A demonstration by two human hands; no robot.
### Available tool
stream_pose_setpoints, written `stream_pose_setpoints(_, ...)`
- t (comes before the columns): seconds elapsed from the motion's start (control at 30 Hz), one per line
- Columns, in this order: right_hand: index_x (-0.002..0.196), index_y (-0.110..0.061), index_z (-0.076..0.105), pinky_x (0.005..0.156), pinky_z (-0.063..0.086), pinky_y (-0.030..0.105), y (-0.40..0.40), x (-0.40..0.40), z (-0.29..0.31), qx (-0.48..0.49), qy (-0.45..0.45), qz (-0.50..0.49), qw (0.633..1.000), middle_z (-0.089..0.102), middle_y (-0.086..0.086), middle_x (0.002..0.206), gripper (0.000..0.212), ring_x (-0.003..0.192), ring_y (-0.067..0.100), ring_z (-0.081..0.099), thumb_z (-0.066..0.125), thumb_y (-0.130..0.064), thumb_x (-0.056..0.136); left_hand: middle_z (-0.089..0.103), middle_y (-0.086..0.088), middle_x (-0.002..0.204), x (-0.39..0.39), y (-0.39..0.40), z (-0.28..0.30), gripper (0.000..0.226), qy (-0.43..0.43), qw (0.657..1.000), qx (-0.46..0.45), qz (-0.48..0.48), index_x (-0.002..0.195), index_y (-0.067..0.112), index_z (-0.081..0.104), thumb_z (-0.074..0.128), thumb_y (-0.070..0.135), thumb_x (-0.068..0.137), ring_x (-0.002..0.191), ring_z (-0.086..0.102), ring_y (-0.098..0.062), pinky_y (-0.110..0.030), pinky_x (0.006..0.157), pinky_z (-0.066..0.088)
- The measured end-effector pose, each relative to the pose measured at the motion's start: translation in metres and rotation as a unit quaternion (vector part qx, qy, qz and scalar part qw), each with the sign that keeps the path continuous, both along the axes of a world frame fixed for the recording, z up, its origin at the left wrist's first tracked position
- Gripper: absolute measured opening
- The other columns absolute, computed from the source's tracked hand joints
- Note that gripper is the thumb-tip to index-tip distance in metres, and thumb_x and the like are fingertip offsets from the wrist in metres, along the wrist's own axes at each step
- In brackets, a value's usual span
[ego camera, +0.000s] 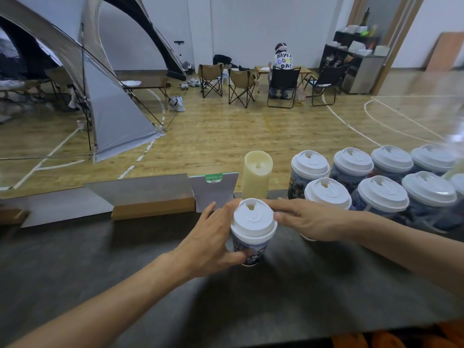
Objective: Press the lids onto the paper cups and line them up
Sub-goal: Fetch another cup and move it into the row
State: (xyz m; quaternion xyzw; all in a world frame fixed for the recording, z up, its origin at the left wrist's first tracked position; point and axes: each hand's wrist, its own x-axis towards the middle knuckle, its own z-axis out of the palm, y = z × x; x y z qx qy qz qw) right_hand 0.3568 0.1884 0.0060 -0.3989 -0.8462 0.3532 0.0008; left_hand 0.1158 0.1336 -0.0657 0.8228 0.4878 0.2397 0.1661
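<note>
- The left hand (pixel 213 237) reaches in from the lower left, forearm stretched across the dark table (pixel 100 259), and wraps the printed cup (pixel 251 249) from its left side.
- Its thumb curls across the front of the cup wall below the lid, while the fingers run behind the cup and are mostly hidden; the index finger points up and away past the lid's rim.
- The right hand (pixel 308 219) comes in from the right, palm down, forearm slanting off the lower right edge.
- Its fingers are fairly straight and close together, tips laid against the right and far rim of the lid (pixel 253 217); the thumb tip touches the lid's near right edge.
- The lid sits on the cup, white, domed, sip hole toward the far side. Whether it is fully seated cannot be told.
- The cup stands upright near the table's middle, just in front of a cream candle (pixel 257 172).
- To the right, well apart from the held cup, the lidded cups (pixel 376 182) stand in two rows, close together.
- A grey card (pixel 213 189) and a board in a wooden stand (pixel 140 194) stand at the far edge, left of the candle.
</note>
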Motion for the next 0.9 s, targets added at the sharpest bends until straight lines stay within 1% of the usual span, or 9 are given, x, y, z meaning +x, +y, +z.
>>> stream_pose_setpoints(0.07,0.151,-0.05,0.024,0.108,0.007,0.011,-0.001,0.0,-0.001,0.002,-0.001,-0.013,1.0,0.02,-0.042,0.141,0.046,0.139,-0.01,0.007,0.035,-0.035,0.109,0.034,0.017,0.154,0.0,0.0,0.002,0.092,0.004,1.0,-0.003,-0.002,0.151,0.035,0.016,0.073,0.053,0.08,0.143,0.03,-0.003,-0.049,0.125,0.012)
stream_pose_setpoints(0.17,0.153,-0.045,0.02,0.102,0.01,0.0,-0.005,-0.001,-0.001,-0.017,0.035,-0.016,0.999,0.016,-0.04,0.141,0.051,0.137,-0.017,0.011,0.04,-0.032,0.108,0.034,0.016,0.155,-0.003,-0.001,0.003,0.093,0.018,1.0,-0.001,-0.002,0.152,0.036,0.015,0.072,0.053,0.081,0.144,0.031,-0.005,-0.049,0.125,0.01)
stream_pose_setpoints(0.23,0.137,-0.057,0.022,0.091,0.017,-0.011,-0.009,-0.002,0.002,-0.066,0.069,-0.002,0.995,0.021,-0.05,0.132,0.052,0.121,-0.036,0.02,0.045,-0.022,0.107,0.033,0.017,0.156,-0.004,-0.001,0.003,0.093,0.026,1.0,-0.003,0.0,0.152,0.037,0.014,0.072,0.053,0.081,0.145,0.03,-0.004,-0.049,0.125,0.008)
stream_pose_setpoints(0.3,0.125,-0.062,0.024,0.086,0.023,-0.012,-0.013,-0.001,0.007,-0.097,0.084,0.007,0.992,0.03,-0.058,0.124,0.058,0.109,-0.044,0.027,0.052,-0.015,0.105,0.034,0.017,0.155,-0.002,-0.001,0.003,0.092,0.022,1.0,-0.009,0.0,0.152,0.037,0.015,0.072,0.054,0.081,0.144,0.031,-0.005,-0.05,0.125,0.01)
stream_pose_setpoints(0.43,0.133,-0.057,0.03,0.092,0.028,-0.006,-0.014,-0.002,0.005,-0.103,0.101,0.021,0.989,0.041,-0.045,0.135,0.062,0.122,-0.032,0.035,0.06,-0.014,0.101,0.039,0.014,0.151,0.0,-0.001,0.001,0.089,0.002,1.0,0.003,-0.002,0.151,0.033,0.021,0.07,0.054,0.08,0.138,0.038,-0.008,-0.052,0.119,0.024)
stream_pose_setpoints(0.6,0.141,-0.049,0.024,0.091,0.028,-0.007,-0.013,0.0,-0.003,-0.105,0.105,0.009,0.989,0.036,-0.04,0.138,0.063,0.119,-0.035,0.032,0.06,-0.017,0.101,0.039,0.014,0.149,0.001,-0.002,0.0,0.087,-0.008,1.0,-0.005,-0.003,0.15,0.033,0.022,0.07,0.053,0.081,0.137,0.037,-0.008,-0.053,0.118,0.027)
stream_pose_setpoints(0.73,0.136,-0.061,0.024,0.097,0.025,-0.005,-0.013,0.001,-0.001,-0.048,0.086,0.011,0.995,0.036,-0.044,0.139,0.064,0.126,-0.031,0.029,0.063,-0.025,0.1,0.039,0.018,0.15,-0.001,-0.003,0.01,0.08,-0.015,0.999,-0.033,-0.016,0.151,0.035,0.023,0.064,0.059,0.086,0.137,0.038,-0.008,-0.052,0.116,0.029)
stream_pose_setpoints(0.83,0.139,-0.063,0.023,0.102,0.024,-0.001,-0.013,0.002,0.002,-0.028,0.07,0.016,0.997,0.035,-0.046,0.14,0.065,0.131,-0.027,0.029,0.064,-0.032,0.099,0.043,0.02,0.147,0.002,-0.009,0.014,0.067,-0.116,0.987,-0.113,-0.023,0.15,0.039,0.026,0.057,0.056,0.094,0.137,0.042,-0.01,-0.047,0.113,0.037)
stream_pose_setpoints(0.9,0.145,-0.058,0.023,0.108,0.025,0.008,-0.012,0.003,0.002,-0.032,0.059,0.015,0.998,0.037,-0.038,0.147,0.066,0.137,-0.017,0.031,0.064,-0.035,0.099,0.046,0.022,0.144,0.005,-0.013,0.014,0.058,-0.166,0.976,-0.141,-0.009,0.149,0.039,0.028,0.051,0.051,0.097,0.136,0.043,-0.005,-0.041,0.114,0.039)
